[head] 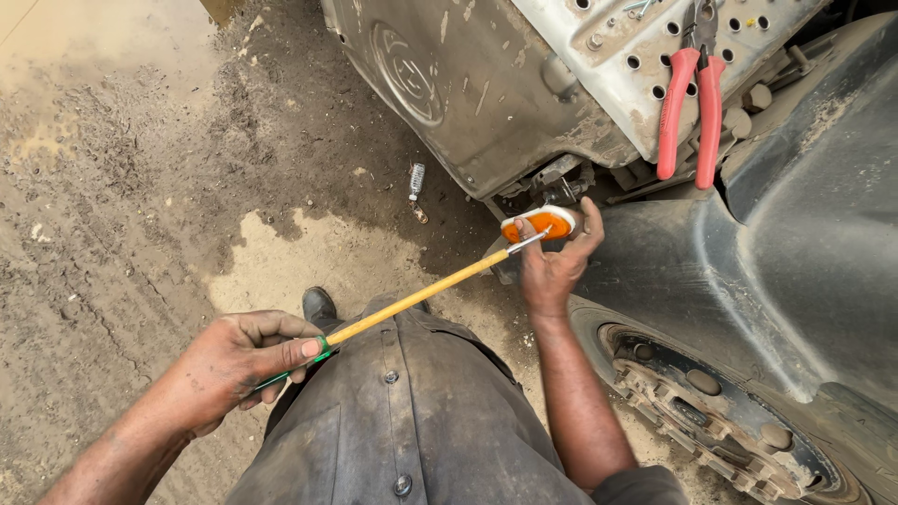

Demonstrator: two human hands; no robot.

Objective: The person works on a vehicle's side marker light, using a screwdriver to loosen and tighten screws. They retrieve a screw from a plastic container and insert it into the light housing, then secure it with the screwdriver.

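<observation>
My left hand (pixel 234 365) grips the green end of a long screwdriver (pixel 421 299) with a yellow shaft. Its metal tip reaches an orange oval lamp (pixel 545 223) with a white rim. My right hand (pixel 554 262) holds that lamp against the underside of a vehicle, thumb and fingers around it. The lamp sits just below a grey, scratched metal body panel (pixel 468 84).
Red-handled pliers (pixel 687 103) lie on a perforated metal step (pixel 617 56) at the top right. A black mudguard (pixel 748 281) and a wheel hub with nuts (pixel 711 402) fill the right side. A small screw-like part (pixel 416 182) lies on oily dirt ground (pixel 140 187). My dark shoe (pixel 319 304) stands below.
</observation>
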